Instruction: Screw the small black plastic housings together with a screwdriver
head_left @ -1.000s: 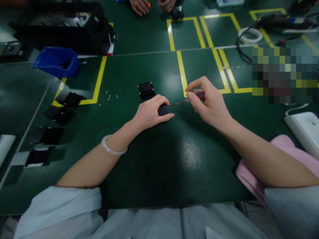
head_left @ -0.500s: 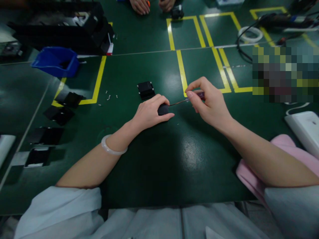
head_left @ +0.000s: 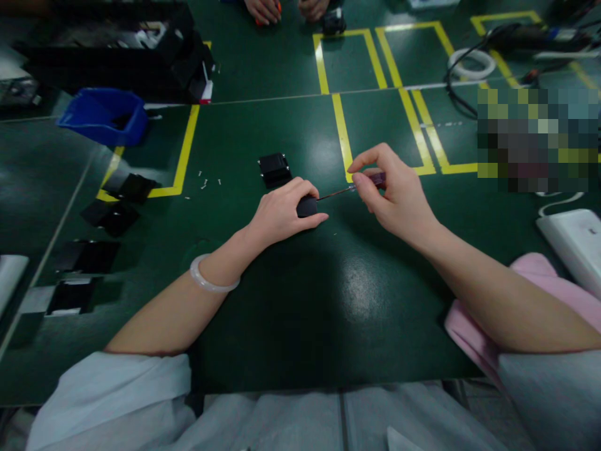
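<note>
My left hand is closed around a small black block-shaped part and holds it against the green table. Part of the block is hidden under the fingers. In my right hand is a screwdriver with a thin shaft and a dark purple handle. Its tip meets the block's right side; the contact point is too small to make out. Just beyond my left hand lies another black part with small silvery bits at its corners. Several tiny screws are scattered to the left of it.
At left stand a blue bin and a large black crate. Several black parts line the left side. A pink cloth and a white power strip lie right. Another person's hands show at the far edge.
My hands, the black part and the screwdriver keep nearly the same positions. The other person's hand at the far edge has shifted slightly, showing more of an orange item.
</note>
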Action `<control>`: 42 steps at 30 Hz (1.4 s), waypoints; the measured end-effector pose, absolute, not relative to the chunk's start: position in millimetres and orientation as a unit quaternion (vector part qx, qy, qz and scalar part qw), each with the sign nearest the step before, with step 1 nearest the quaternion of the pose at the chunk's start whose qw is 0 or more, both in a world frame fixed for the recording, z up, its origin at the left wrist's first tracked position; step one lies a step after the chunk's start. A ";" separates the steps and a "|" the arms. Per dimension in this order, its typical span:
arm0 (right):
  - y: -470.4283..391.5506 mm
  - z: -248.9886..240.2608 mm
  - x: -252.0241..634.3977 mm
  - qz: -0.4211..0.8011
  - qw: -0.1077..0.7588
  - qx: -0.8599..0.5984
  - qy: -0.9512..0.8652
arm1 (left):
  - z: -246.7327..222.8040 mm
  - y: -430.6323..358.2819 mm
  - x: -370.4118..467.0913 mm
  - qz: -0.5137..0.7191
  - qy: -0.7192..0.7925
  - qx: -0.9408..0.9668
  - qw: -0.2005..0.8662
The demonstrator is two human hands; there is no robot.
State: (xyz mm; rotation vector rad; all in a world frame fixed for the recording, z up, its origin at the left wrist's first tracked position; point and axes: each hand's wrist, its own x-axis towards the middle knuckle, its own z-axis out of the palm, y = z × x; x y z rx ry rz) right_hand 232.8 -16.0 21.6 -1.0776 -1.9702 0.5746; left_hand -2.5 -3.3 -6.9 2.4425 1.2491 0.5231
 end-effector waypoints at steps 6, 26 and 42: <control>-16.9 22.5 232.7 0.234 0.403 -0.425 -0.776 | -7.1 -3.6 -2.1 0.186 0.441 0.861 0.173; -16.7 20.7 232.6 0.229 0.406 -0.421 -0.778 | -7.5 -3.1 -2.4 0.185 0.442 0.861 0.172; -17.3 21.9 232.5 0.232 0.405 -0.421 -0.778 | -7.2 -3.2 -2.0 0.181 0.441 0.862 0.174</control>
